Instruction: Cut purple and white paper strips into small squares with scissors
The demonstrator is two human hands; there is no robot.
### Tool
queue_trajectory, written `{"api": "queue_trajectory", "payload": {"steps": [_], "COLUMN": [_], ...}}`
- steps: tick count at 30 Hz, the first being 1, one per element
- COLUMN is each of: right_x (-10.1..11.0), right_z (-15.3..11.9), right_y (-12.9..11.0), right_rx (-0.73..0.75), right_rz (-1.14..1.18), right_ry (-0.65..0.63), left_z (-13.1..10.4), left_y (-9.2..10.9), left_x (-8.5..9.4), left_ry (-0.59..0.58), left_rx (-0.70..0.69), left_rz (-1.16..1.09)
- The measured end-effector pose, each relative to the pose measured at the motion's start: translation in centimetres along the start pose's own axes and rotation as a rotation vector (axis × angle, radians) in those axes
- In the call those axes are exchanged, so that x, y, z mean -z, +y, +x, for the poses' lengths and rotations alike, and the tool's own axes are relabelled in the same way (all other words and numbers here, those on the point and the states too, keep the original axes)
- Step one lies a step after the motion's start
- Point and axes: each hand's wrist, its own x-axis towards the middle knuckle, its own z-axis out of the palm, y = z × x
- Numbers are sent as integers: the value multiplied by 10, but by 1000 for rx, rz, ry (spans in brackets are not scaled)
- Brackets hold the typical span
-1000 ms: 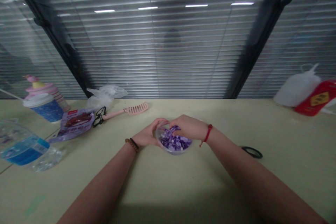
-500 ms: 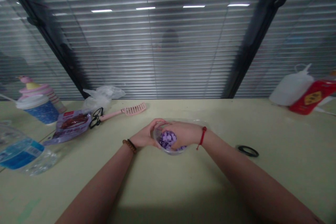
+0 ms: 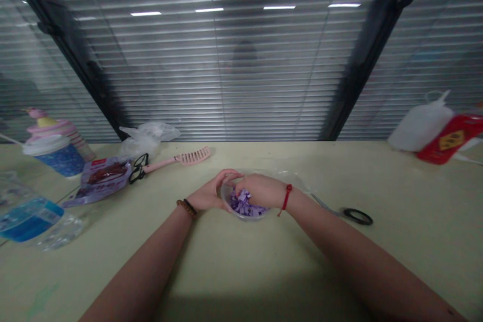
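A clear plastic bowl (image 3: 247, 218) stands on the table in front of me, with purple paper scraps (image 3: 239, 206) inside. My left hand (image 3: 213, 192) is wrapped around the bowl's left side, thumb at the near side and fingers at the far rim. From the right, my right hand (image 3: 260, 191) reaches over the rim into the bowl. Its fingers are bent together on some of the scraps, and a few bits stick up by the fingertips. The back of this hand hides part of the bowl. Behind it lies a clear round lid (image 3: 296, 179).
Scissors (image 3: 357, 216) lie partly under my right forearm. To the left are a pink comb (image 3: 193, 156), black-framed glasses (image 3: 139, 168), a purple snack bag (image 3: 103, 181), a blue cup (image 3: 62, 158) and a plastic bottle (image 3: 33, 221). A white squeeze bottle (image 3: 420, 128) and red bottle (image 3: 451, 138) stand right.
My right hand has shifted slightly left and its fingers have drawn together on the scraps, which lie differently now. More of the scissors shows. My left hand stays on the bowl.
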Motion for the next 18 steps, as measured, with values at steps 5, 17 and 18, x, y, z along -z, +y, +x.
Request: {"api": "queue_trajectory", "payload": {"steps": [5, 17, 18], "right_x": [10, -2, -5], "right_z": [-5, -3, -2], "right_y": [4, -8, -9], "right_rx": [9, -195, -195], "right_rz": [56, 27, 22], "right_ry": [88, 216, 206], "left_z": [-1, -1, -1], "left_y": [-1, -4, -4], "left_x": [0, 0, 0], "left_ry": [31, -10, -12], "left_rx": [15, -6, -9], "left_rz": [-3, -46, -42]}}
